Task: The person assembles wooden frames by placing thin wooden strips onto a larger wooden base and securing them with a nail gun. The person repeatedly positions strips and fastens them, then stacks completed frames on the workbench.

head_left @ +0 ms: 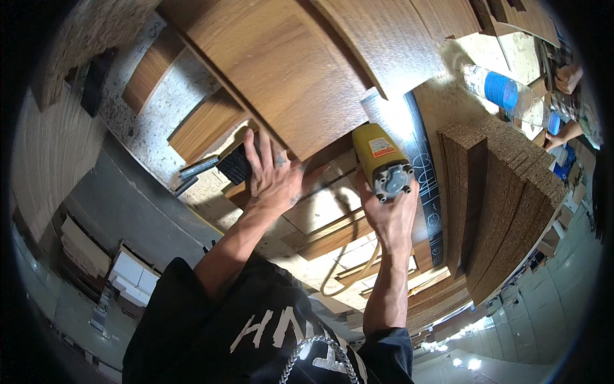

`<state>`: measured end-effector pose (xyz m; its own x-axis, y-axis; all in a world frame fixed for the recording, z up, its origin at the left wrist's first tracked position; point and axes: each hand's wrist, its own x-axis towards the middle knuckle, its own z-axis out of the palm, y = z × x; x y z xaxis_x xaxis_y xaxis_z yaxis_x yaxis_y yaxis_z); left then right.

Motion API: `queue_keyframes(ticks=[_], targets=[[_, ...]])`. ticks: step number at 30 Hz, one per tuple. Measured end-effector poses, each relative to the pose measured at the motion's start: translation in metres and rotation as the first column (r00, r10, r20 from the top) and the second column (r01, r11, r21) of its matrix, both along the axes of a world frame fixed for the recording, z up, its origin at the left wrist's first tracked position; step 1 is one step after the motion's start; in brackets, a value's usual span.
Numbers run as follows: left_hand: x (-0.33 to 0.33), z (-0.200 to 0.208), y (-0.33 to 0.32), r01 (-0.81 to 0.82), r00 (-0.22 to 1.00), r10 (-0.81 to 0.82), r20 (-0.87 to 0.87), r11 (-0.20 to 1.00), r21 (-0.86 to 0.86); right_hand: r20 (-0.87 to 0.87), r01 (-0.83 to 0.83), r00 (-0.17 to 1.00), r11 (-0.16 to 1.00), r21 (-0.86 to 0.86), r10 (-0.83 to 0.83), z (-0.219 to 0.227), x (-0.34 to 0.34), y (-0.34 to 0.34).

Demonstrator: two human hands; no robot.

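My right hand (388, 205) grips a yellow air nail gun (380, 148) with a grey, bolted end cap. The tool's front end is hidden beyond its body, near the edge of a brown wood-grain panel (300, 77). My left hand (275, 173) is open, fingers stretched out and thumb apart, at the panel's near corner. Whether it presses on the panel I cannot tell. Beside its fingertips lies a black ribbed bundle (235, 166). A yellow hose (364, 272) loops below the right hand.
Stacked chipboard panels (505, 211) stand at the right, past a black strip with white drawings (427, 192). A clear bottle with a blue label (499, 88) lies behind them. Loose wood pieces (208, 125) lie at the left. Another person's hand (563, 136) shows at the far right.
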<state>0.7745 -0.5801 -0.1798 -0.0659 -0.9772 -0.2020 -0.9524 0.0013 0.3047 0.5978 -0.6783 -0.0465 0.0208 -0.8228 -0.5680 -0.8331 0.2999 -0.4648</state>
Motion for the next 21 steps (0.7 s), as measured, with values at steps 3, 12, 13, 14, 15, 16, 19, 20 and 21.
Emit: queue_keyframes(ticks=[3,12,13,14,15,16,19,20,21], targets=[[0.001,0.000,-0.001,0.046,0.998,-0.043,0.048,0.997,-0.054,-0.003,0.031,1.000,0.999,0.030,-0.031,0.003,0.006,-0.003],[-0.001,0.019,-0.008,0.003,1.000,-0.008,-0.030,0.988,-0.152,0.047,0.016,0.999,0.999,-0.050,-0.013,0.005,-0.029,0.064],[0.000,0.024,-0.008,-0.017,0.997,0.006,-0.080,0.991,-0.136,0.050,0.009,0.999,0.985,-0.172,0.000,0.006,-0.040,0.090],[0.001,0.027,-0.010,-0.032,0.991,0.015,-0.132,0.992,-0.125,0.093,0.181,0.979,0.983,-0.014,-0.179,0.025,-0.041,0.106],[0.001,0.006,-0.007,-0.010,0.999,0.002,-0.052,0.989,-0.148,0.049,0.271,0.961,0.962,0.039,-0.273,0.041,-0.044,0.127],[-0.001,0.020,-0.010,-0.008,0.998,0.001,-0.057,0.993,-0.121,0.030,0.371,0.926,0.922,0.115,-0.376,0.047,-0.055,0.154],[-0.001,0.024,-0.010,-0.011,0.999,0.003,-0.041,0.982,-0.191,0.070,0.552,0.834,0.831,-0.069,-0.548,0.058,-0.083,0.241],[-0.003,0.022,-0.011,-0.004,1.000,-0.002,-0.027,0.977,-0.215,0.024,0.684,0.728,0.729,0.040,-0.685,0.058,-0.099,0.273],[-0.003,0.020,-0.011,0.000,1.000,-0.004,-0.015,0.972,-0.236,0.011,0.740,0.670,0.670,0.059,-0.742,0.057,-0.115,0.301]])
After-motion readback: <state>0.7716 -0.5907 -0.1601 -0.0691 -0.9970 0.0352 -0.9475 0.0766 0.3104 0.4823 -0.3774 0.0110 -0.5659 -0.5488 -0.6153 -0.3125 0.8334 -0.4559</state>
